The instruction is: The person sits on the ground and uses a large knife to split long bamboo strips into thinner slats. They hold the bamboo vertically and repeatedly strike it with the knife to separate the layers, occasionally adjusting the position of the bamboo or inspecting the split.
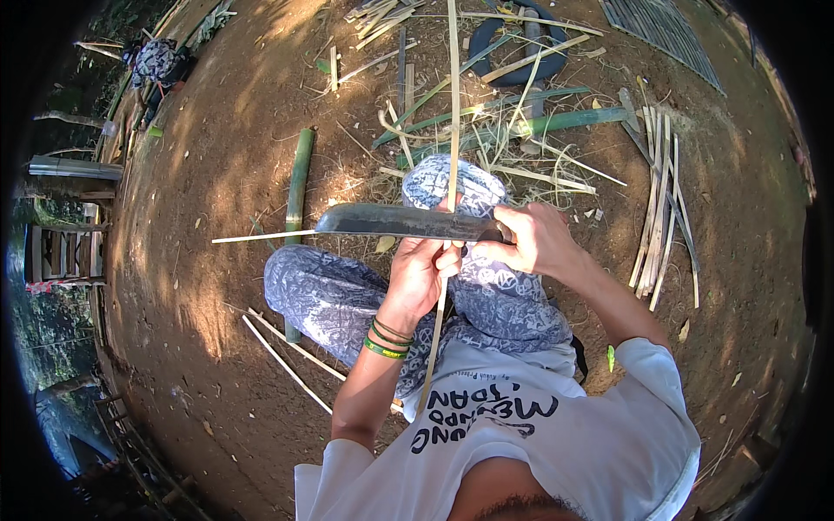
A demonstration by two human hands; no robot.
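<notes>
My right hand point(537, 239) grips the dark handle of a machete point(391, 222). Its broad, dark blade points left, lying crosswise in front of my knees. Just below the blade, my left hand point(419, 271) pinches a long, pale bamboo strip point(453, 104). That strip runs from the far edge toward my lap and passes behind the machete. The blade hides part of the strip and some of my left fingertips, so I cannot tell whether its edge touches the bamboo. Another thin strip point(261, 236) sticks out to the left from beneath the blade's tip.
A green bamboo pole point(299, 187) lies left of my knees. Split pale strips point(660, 204) are bundled on the right. Ahead are shavings point(556, 165), green bamboo pieces point(578, 120) and a dark ring point(478, 43). A slatted panel point(665, 35) lies far right; another person point(156, 65) is far left.
</notes>
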